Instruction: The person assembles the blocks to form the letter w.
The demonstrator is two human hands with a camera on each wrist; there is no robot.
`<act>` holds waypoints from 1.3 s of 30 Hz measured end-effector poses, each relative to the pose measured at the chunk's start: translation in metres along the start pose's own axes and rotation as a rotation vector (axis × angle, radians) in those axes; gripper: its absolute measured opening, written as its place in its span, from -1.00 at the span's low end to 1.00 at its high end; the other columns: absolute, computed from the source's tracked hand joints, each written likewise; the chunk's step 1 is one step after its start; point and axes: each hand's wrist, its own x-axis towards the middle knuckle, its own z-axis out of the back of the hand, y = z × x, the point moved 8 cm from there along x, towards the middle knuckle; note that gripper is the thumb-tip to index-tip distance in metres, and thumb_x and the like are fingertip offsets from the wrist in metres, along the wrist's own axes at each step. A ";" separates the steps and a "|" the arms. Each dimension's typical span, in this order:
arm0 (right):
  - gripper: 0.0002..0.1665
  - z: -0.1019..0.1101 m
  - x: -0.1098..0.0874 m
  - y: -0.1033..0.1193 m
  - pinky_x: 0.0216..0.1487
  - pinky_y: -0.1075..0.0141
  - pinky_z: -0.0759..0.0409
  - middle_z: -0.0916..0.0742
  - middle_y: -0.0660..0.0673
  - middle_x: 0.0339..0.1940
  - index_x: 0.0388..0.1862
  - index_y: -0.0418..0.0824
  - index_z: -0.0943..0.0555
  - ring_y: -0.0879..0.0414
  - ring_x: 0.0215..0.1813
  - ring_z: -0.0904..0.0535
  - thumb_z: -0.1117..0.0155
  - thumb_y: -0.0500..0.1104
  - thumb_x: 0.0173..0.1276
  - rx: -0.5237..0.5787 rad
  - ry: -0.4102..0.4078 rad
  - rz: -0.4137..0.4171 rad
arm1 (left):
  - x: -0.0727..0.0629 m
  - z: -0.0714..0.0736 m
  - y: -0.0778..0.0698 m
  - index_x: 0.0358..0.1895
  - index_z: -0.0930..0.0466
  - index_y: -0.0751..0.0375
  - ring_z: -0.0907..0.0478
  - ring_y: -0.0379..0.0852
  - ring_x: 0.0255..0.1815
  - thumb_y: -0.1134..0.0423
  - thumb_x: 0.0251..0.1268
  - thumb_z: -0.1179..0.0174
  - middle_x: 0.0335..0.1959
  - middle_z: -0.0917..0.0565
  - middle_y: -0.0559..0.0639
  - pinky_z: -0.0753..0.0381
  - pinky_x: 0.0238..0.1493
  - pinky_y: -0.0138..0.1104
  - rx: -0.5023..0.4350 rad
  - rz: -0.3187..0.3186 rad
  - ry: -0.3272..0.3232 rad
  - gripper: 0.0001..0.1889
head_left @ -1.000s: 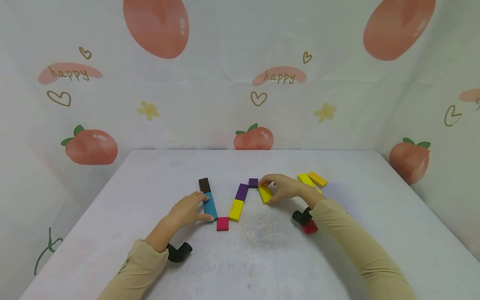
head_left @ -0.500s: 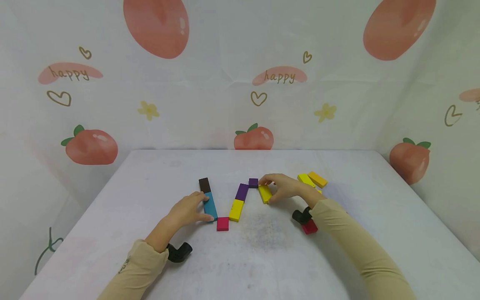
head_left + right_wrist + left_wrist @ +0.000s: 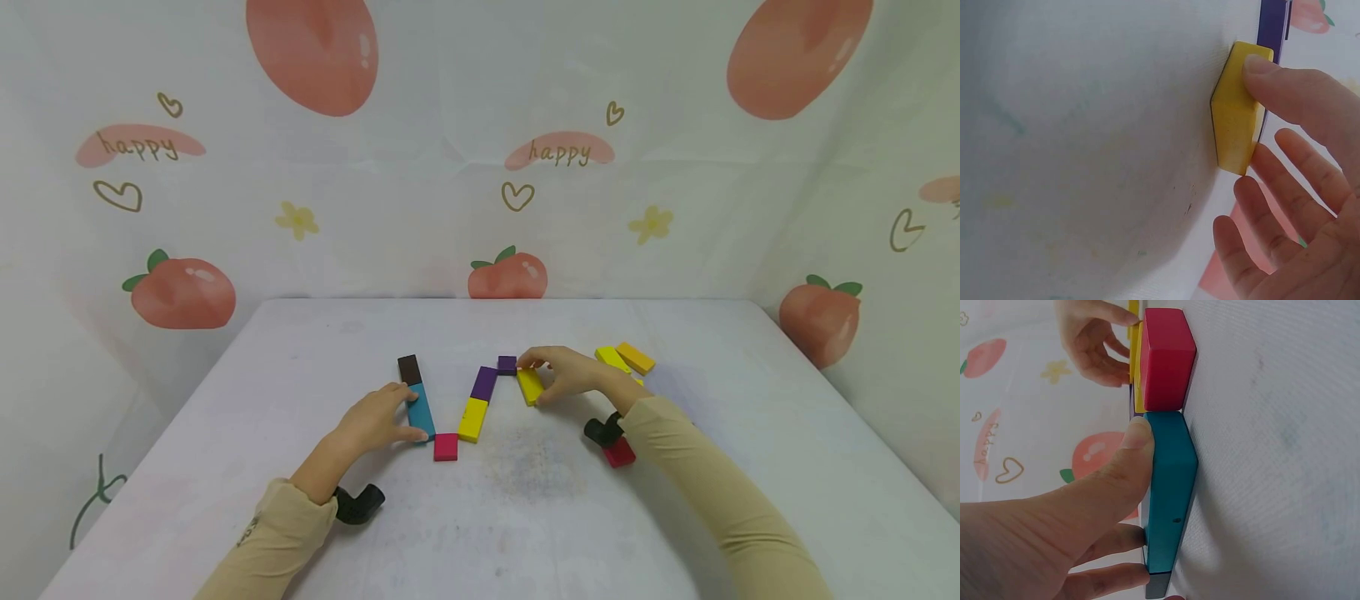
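My left hand holds a teal block lying flat, its thumb at the near end and its fingers farther along, as the left wrist view also shows. A dark brown block continues from its far end; a red block sits at its near end. With thumb and index finger my right hand pinches a yellow block on the table, while its other fingers hang loose. Left of that block is a small purple block. A longer purple block and another yellow block form a slanted line in the middle.
Behind the right wrist lie a yellow block and an orange block; a further yellow piece is mostly hidden. Another red block is partly under the right wrist's black camera. The left wrist's black camera hangs over the table.
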 end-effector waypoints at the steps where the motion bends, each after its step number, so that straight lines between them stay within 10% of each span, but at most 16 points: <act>1: -0.34 0.000 0.000 0.000 0.32 -0.03 -0.38 -0.56 -0.17 0.20 0.20 -0.22 -0.41 -0.11 0.24 -0.41 -0.40 -0.20 0.10 -0.001 0.000 -0.001 | 0.000 0.000 0.000 0.19 -0.43 0.32 -0.40 0.29 0.22 0.00 0.00 -0.37 0.27 -0.39 0.34 -0.46 0.20 0.07 0.000 0.000 0.000 -0.30; 21: -0.42 0.030 -0.038 -0.010 0.21 -0.13 -0.44 -0.59 -0.30 0.14 0.14 -0.35 -0.46 -0.22 0.13 -0.48 -0.38 -0.19 0.15 0.026 -0.138 0.073 | 0.001 0.000 0.000 0.20 -0.43 0.31 -0.40 0.29 0.21 0.00 0.00 -0.37 0.27 -0.39 0.34 -0.47 0.19 0.06 0.002 0.011 0.002 -0.30; 39: -0.36 0.056 -0.083 -0.084 0.25 -0.17 -0.40 -0.50 -0.36 0.22 0.22 -0.33 -0.39 -0.30 0.20 -0.39 -0.33 -0.22 0.16 0.013 -0.272 -0.227 | -0.001 -0.001 -0.002 0.20 -0.42 0.32 -0.40 0.28 0.22 -0.02 0.01 -0.36 0.27 -0.39 0.35 -0.46 0.20 0.05 -0.007 -0.002 0.008 -0.29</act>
